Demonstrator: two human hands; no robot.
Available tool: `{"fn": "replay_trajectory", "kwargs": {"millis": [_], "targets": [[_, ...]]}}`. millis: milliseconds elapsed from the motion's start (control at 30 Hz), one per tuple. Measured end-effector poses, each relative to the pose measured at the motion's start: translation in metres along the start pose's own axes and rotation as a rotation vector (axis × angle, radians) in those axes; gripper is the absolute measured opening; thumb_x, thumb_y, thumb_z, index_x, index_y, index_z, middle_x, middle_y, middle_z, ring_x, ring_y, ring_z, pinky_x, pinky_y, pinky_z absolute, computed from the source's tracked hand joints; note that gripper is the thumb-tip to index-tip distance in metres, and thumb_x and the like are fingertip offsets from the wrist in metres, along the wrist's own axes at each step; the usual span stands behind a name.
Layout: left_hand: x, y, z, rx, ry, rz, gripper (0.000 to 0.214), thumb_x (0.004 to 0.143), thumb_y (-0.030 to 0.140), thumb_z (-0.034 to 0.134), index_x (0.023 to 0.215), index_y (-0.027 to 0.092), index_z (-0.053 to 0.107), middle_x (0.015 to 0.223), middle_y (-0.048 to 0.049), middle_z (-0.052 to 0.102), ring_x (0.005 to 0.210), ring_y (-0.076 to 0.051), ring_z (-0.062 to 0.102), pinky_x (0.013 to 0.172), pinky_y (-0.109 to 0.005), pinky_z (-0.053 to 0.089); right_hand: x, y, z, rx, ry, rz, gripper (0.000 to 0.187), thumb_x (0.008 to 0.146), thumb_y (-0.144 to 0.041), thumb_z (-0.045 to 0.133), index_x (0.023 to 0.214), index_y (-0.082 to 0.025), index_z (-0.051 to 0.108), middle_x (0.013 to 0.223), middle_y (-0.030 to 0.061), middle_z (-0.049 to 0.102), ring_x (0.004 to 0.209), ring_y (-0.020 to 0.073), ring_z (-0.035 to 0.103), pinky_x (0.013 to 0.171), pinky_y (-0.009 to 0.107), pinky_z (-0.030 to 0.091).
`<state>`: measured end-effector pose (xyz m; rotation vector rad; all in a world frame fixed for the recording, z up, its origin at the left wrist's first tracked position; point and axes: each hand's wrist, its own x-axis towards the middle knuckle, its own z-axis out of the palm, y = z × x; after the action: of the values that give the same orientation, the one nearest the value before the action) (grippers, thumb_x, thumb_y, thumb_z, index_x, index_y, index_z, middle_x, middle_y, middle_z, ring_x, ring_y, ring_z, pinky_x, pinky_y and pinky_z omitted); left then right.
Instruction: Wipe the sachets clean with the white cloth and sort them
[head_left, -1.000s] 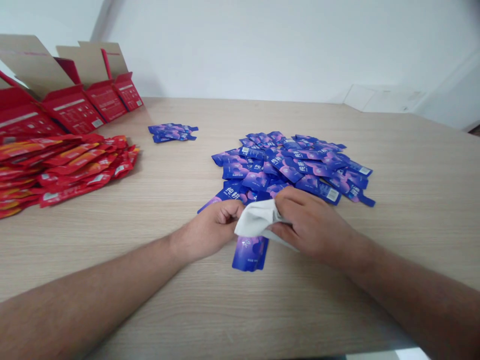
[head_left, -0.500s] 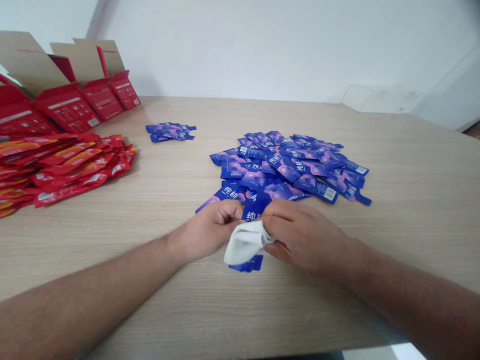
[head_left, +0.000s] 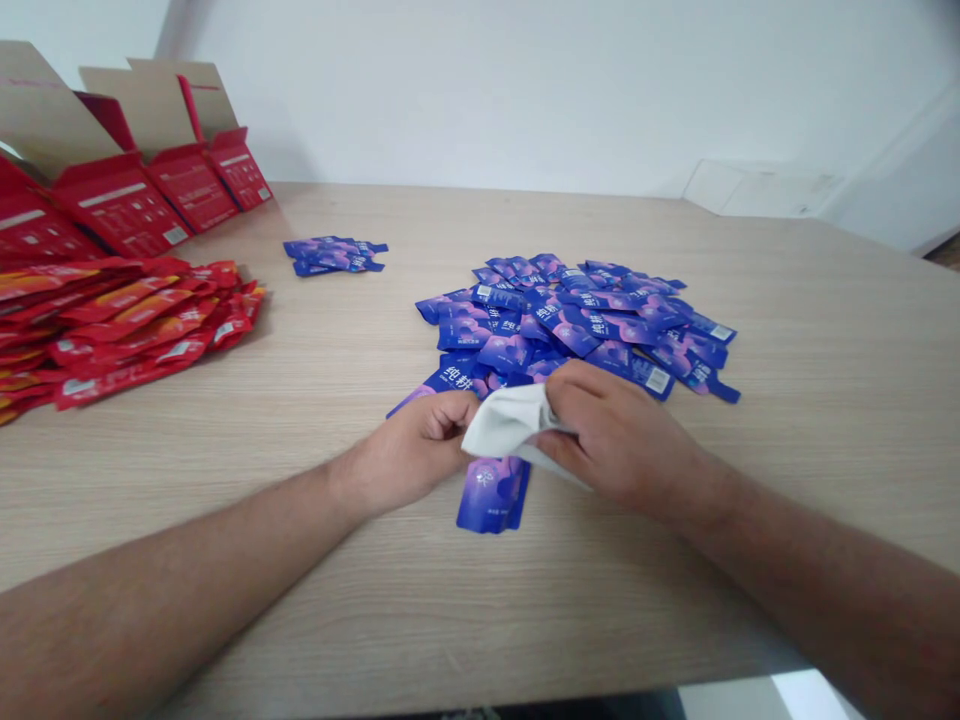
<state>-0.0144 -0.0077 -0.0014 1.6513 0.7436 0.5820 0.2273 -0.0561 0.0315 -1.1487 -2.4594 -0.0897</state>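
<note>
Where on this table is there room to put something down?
Bare table shows right of the big blue pile and between it and the small blue stack. It's crowded left, with red packets before red boxes, and around the left hand, right hand and white cloth.

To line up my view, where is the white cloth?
In the head view, the white cloth is near the centre, gripped in the right hand, partly hiding blue pouches beside the left hand.

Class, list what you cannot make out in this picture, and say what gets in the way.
Head view:
Front blue pouches: middle hidden by the white cloth in the right hand.
Left hand: fingertips curled out of sight; grip unclear.
Red pouches and leftmost red carton: cut off by the left edge.
Fine print on that carton: too small, blurred.
</note>
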Motion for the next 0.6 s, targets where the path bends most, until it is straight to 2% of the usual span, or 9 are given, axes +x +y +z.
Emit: {"fn": "replay_trajectory", "kwargs": {"millis": [67, 200, 267, 333, 400, 533, 600], "targets": [[0.0006, 0.0009, -0.0003, 0.018, -0.022, 0.023, 0.021, 0.088, 0.031, 0.07, 0.082, 0.014, 0.058, 0.082, -0.0008, 0.063, 0.075, -0.012, 0.055, 0.07, -0.025, 0.045, 0.0005, 0.0015, 0.0, -0.008, 0.018, 0.029, 0.012, 0.099, -0.029, 0.061, 0.097, -0.018, 0.059, 0.098, 0.0079, 0.061, 0.091, 0.0238, 0.059, 0.079, 0.037, 0.048], [0.0005, 0.0001, -0.0008, -0.022, -0.023, -0.01, 0.025, 0.089, 0.031, 0.069, 0.076, 0.016, 0.053, 0.068, 0.0043, 0.053, 0.06, -0.009, 0.046, 0.057, -0.022, 0.037, 0.0003, 0.0009, 0.0012, 0.01, -0.054, -0.104, 0.012, 0.096, -0.03, 0.065, 0.095, -0.02, 0.059, 0.095, 0.0052, 0.061, 0.088, 0.0227, 0.059, 0.075, 0.035, 0.047], [0.0006, -0.0009, -0.0007, -0.012, -0.015, 0.003, 0.023, 0.089, 0.03, 0.069, 0.077, 0.016, 0.055, 0.07, 0.0036, 0.055, 0.063, -0.009, 0.048, 0.059, -0.022, 0.038, 0.0005, 0.0024, 0.0018, 0.002, -0.027, -0.072, 0.012, 0.097, -0.03, 0.064, 0.095, -0.02, 0.059, 0.097, 0.0059, 0.061, 0.09, 0.0231, 0.06, 0.076, 0.035, 0.047], [0.0011, -0.0013, -0.0005, 0.009, -0.025, 0.042, 0.019, 0.089, 0.03, 0.069, 0.083, 0.015, 0.059, 0.079, 0.0005, 0.061, 0.073, -0.012, 0.055, 0.069, -0.024, 0.044, 0.001, 0.0044, 0.0017, -0.004, 0.029, 0.01, 0.013, 0.099, -0.031, 0.062, 0.096, -0.019, 0.058, 0.098, 0.0075, 0.062, 0.092, 0.0238, 0.06, 0.079, 0.036, 0.047], [0.0013, -0.0009, -0.0003, 0.02, -0.035, 0.056, 0.017, 0.089, 0.029, 0.069, 0.084, 0.015, 0.06, 0.083, -0.0009, 0.064, 0.077, -0.013, 0.057, 0.073, -0.026, 0.047, 0.0015, 0.0044, 0.0008, 0.004, 0.036, 0.031, 0.014, 0.099, -0.032, 0.062, 0.094, -0.018, 0.058, 0.097, 0.0078, 0.061, 0.091, 0.0238, 0.06, 0.079, 0.036, 0.047], [0.0003, -0.0001, -0.0004, -0.001, -0.024, 0.012, 0.023, 0.087, 0.029, 0.071, 0.076, 0.016, 0.055, 0.07, 0.0033, 0.056, 0.063, -0.01, 0.05, 0.06, -0.022, 0.041, 0.002, 0.0027, -0.0006, 0.038, -0.04, -0.078, 0.013, 0.097, -0.031, 0.065, 0.093, -0.02, 0.059, 0.094, 0.0055, 0.061, 0.089, 0.0226, 0.06, 0.076, 0.034, 0.046], [0.0, -0.0001, -0.0006, 0.015, -0.022, 0.021, 0.022, 0.088, 0.03, 0.07, 0.077, 0.016, 0.056, 0.071, 0.0029, 0.056, 0.064, -0.01, 0.05, 0.061, -0.022, 0.041, 0.0024, 0.0054, -0.0003, 0.037, -0.001, -0.026, 0.015, 0.098, -0.033, 0.063, 0.094, -0.019, 0.058, 0.095, 0.006, 0.061, 0.09, 0.0228, 0.06, 0.078, 0.035, 0.046]]}}
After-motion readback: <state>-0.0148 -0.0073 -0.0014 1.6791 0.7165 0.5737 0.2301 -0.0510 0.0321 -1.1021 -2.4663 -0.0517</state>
